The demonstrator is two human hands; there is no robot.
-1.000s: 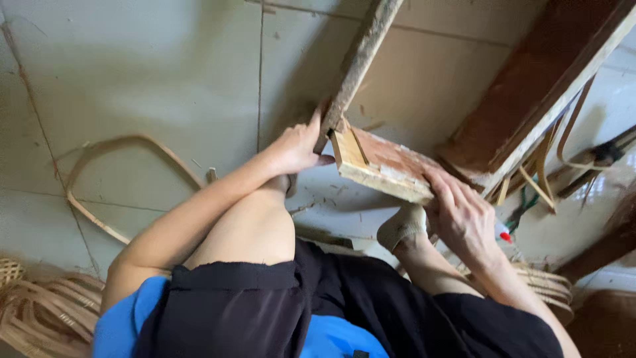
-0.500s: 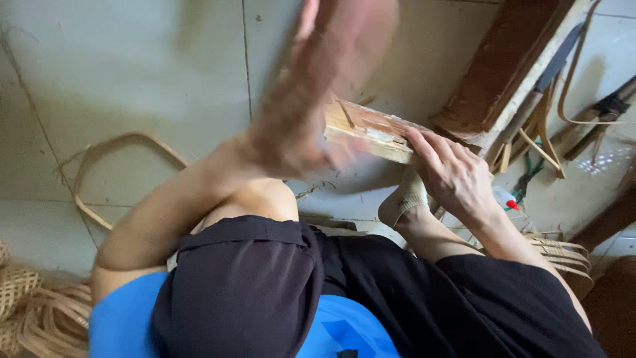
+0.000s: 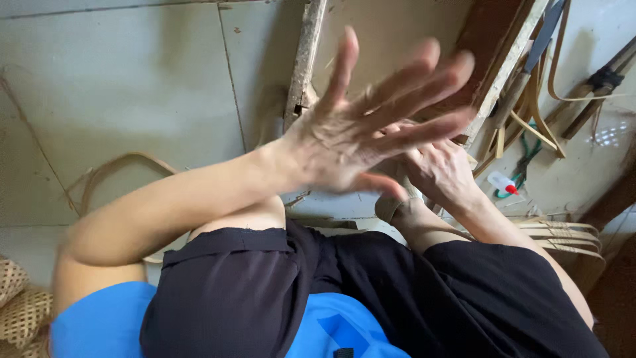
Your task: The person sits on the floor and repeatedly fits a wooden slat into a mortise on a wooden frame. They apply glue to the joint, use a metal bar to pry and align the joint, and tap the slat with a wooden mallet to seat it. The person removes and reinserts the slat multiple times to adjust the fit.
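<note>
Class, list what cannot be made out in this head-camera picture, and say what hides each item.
- What the right hand presses: covered by the raised left hand in the head view.
- Left hand's fingertips: motion-blurred.
- Foot: mostly behind both hands.
- Woven basket: cut off by the left edge.
- Small bottle with red cap: too small to identify.

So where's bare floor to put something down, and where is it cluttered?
Bare tile floor lies upper left, bordered by the curved cane strip below and the rough wooden bar on the right. The right side is crowded: wooden frame, cane strips, small bottle. The left hand is raised, open; the right hand rests behind it.
</note>
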